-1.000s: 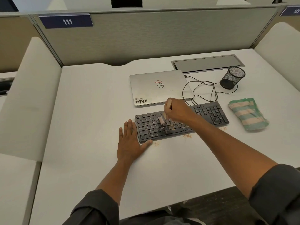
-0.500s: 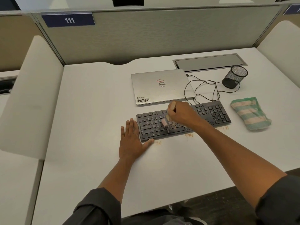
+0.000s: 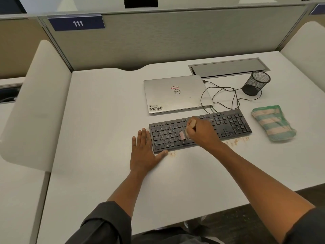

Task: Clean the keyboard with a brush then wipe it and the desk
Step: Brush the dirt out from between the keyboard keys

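Observation:
A black keyboard [image 3: 228,123] lies on the white desk [image 3: 105,120]. My right hand [image 3: 202,132] is closed around a small brush [image 3: 183,135] with a pale wooden handle; its pinkish bristles touch the keys at the keyboard's left-middle. My left hand [image 3: 143,152] rests flat on the desk with fingers spread, its thumb against the keyboard's near-left corner. Orange-brown crumbs [image 3: 236,140] lie on the desk along the keyboard's front edge. A folded green and beige striped cloth [image 3: 272,124] sits to the right of the keyboard.
A closed silver laptop [image 3: 175,93] lies behind the keyboard, with a black cable [image 3: 221,99] looping beside it. A black mesh pen cup [image 3: 255,82] stands at the back right, near a grey cable hatch [image 3: 228,66]. Padded dividers flank the desk.
My right hand has slid the brush slightly toward the keyboard's front edge over the same keys. My left hand stays in place.

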`<state>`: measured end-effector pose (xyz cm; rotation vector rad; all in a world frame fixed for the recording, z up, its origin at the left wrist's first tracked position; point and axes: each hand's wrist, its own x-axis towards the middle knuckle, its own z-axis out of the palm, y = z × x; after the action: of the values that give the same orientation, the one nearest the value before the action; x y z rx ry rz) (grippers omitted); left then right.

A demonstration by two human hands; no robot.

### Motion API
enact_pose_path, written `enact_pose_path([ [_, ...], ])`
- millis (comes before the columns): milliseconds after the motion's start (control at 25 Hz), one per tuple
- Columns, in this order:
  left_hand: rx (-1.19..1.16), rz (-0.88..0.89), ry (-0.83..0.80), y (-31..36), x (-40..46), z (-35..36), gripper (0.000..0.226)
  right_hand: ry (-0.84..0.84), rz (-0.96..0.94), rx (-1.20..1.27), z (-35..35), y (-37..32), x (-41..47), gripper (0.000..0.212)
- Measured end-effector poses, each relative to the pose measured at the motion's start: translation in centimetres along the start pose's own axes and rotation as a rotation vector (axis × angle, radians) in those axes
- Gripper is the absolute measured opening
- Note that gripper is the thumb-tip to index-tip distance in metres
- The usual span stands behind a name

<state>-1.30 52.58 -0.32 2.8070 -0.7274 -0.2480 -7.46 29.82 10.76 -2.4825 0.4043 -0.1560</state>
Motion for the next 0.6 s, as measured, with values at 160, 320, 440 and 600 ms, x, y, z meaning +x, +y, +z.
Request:
enact_pose_path([
  [160,-0.003,-0.002,0.002,-0.1,0.0,0.1,0.12,-0.073,0.02,-0.086,-0.7,-0.3,0.2,0.02],
  [320,-0.001,-0.004,0.003,0.0,0.0,0.2,0.121,-0.035,-0.031,0.055,-0.2,-1.2,-1.0,0.01],
  [440,-0.006,-0.003,0.002,-0.1,0.1,0.2,0.12,-0.029,-0.016,0.029,0.9,-0.2,-2.4,0.012],
  [600,-0.002,-0.002,-0.004,-0.1,0.0,0.2,0.119,0.092,0.094,-0.02,-0.5,0.7,-2.1,0.014],
])
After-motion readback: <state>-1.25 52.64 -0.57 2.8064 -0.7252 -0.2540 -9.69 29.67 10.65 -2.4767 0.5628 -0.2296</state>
